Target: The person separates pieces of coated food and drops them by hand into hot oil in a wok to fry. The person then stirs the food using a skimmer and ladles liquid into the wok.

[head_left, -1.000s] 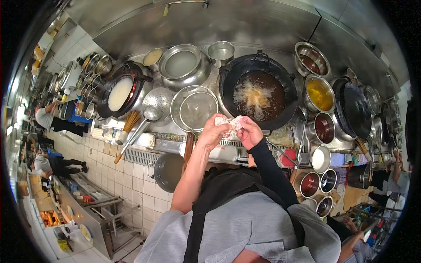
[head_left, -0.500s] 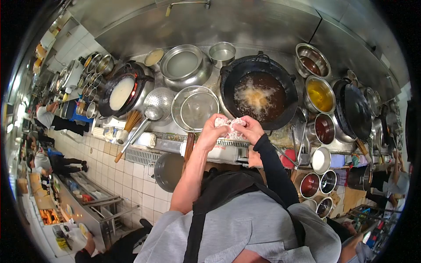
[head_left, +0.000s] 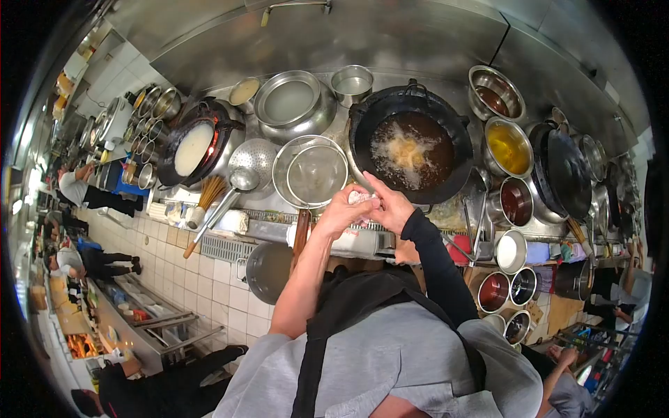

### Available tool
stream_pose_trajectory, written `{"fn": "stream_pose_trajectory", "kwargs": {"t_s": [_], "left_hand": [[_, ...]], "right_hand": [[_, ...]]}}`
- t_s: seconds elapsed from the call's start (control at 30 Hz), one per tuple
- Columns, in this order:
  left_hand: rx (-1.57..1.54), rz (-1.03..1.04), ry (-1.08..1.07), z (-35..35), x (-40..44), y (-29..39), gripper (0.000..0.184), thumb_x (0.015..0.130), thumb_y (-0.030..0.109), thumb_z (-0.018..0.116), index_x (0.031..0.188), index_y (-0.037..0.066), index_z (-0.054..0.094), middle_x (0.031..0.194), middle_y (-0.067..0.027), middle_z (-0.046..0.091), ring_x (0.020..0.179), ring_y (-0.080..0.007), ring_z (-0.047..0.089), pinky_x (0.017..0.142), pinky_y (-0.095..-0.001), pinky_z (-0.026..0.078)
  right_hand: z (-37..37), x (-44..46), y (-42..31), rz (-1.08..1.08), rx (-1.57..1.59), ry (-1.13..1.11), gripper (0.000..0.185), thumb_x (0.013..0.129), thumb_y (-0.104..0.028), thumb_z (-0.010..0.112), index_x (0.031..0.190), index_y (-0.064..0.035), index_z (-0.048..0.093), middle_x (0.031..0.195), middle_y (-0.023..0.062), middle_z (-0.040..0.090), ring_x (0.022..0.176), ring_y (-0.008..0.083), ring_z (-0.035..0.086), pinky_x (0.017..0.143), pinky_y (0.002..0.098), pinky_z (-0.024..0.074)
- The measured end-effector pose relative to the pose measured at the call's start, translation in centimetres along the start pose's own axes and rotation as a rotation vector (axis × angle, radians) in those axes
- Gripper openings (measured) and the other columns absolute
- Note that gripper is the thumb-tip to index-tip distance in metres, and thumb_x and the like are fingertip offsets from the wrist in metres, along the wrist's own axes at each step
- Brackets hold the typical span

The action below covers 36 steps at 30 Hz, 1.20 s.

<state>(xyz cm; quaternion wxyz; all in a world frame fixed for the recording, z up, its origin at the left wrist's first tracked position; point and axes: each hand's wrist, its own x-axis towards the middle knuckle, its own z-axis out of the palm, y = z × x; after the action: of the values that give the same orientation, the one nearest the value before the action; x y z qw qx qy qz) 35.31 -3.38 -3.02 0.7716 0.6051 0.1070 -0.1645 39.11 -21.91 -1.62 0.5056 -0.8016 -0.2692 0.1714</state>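
Just in front of the wok's near rim, my two hands meet around a small white, flour-coated piece of food [head_left: 360,198]; its kind is hidden by the coating. My left hand [head_left: 341,214] is closed on the piece, with the fingers curled round it. My right hand [head_left: 392,210] lies against it from the other side, fingers stretched out toward the wok and thumb by the piece. Beyond them, the black wok [head_left: 444,157] holds dark oil, where a golden, battered-looking mass [head_left: 408,150] bubbles.
Left of the wok lie a wire strainer [head_left: 277,182], a perforated skimmer [head_left: 252,157] and a ladle [head_left: 243,179]. A bowl of yellow liquid [head_left: 508,148] and several sauce pots stand right. A second wok [head_left: 167,164] holds pale liquid. A person in black [head_left: 164,383] is at lower left.
My hands have come closer together and the white piece looks more compact between them. My right fingers have straightened. At lower left, the person in black has come further into view.
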Motion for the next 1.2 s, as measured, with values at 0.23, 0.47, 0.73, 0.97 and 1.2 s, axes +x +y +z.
{"fn": "stream_pose_trajectory", "kwargs": {"t_s": [0.23,0.47,0.73,0.97,1.2], "left_hand": [[-0.248,0.095,0.145,0.3,0.3,-0.2,0.019,0.093,0.007,0.065,0.109,0.002,0.057,0.094,-0.0108,0.067,0.075,-0.0171,0.068,0.059,-0.0315,0.06],[-0.28,0.128,0.076,-0.8,0.9,-1.1,0.019,0.087,0.0,0.065,0.105,0.002,0.059,0.092,-0.0084,0.067,0.076,-0.0135,0.067,0.064,-0.027,0.059],[-0.289,0.159,0.148,-1.7,0.1,0.2,0.023,0.089,0.0,0.066,0.108,0.003,0.053,0.097,-0.0159,0.07,0.088,-0.0255,0.072,0.068,-0.0355,0.061],[-0.14,0.156,0.056,-0.1,0.6,-0.4,0.029,0.084,-0.003,0.073,0.104,0.004,0.053,0.095,-0.0124,0.069,0.081,-0.0161,0.07,0.064,-0.0279,0.058],[-0.059,0.239,0.191,0.2,1.5,-1.0,0.031,0.081,-0.005,0.074,0.1,0.004,0.051,0.088,-0.0086,0.065,0.072,-0.0117,0.065,0.058,-0.026,0.054]], "right_hand": [[0.8,0.2,3.9,0.361,0.55,0.022,0.047,0.093,-0.019,0.067,0.134,0.0009,0.055,0.104,0.0178,0.07,0.091,0.0303,0.069,0.086,0.0386,0.0542],[1.7,0.2,3.8,-0.134,-0.157,0.246,0.035,0.098,-0.009,0.059,0.132,-0.0023,0.058,0.107,0.0094,0.067,0.101,0.018,0.065,0.09,0.0312,0.0519],[-0.2,-0.4,3.6,0.164,0.343,0.164,0.053,0.092,-0.005,0.064,0.141,-0.0028,0.046,0.112,0.0173,0.067,0.09,0.0225,0.067,0.079,0.0338,0.0538],[0.7,0.2,2.7,-0.087,0.085,0.06,0.058,0.091,-0.003,0.063,0.143,-0.002,0.039,0.098,0.0112,0.066,0.082,0.0144,0.064,0.073,0.0305,0.0529],[1.6,0.4,3.5,0.069,0.069,0.151,0.029,0.09,-0.012,0.062,0.116,0.0008,0.061,0.088,0.0182,0.069,0.079,0.0306,0.067,0.071,0.0393,0.0528]]}}
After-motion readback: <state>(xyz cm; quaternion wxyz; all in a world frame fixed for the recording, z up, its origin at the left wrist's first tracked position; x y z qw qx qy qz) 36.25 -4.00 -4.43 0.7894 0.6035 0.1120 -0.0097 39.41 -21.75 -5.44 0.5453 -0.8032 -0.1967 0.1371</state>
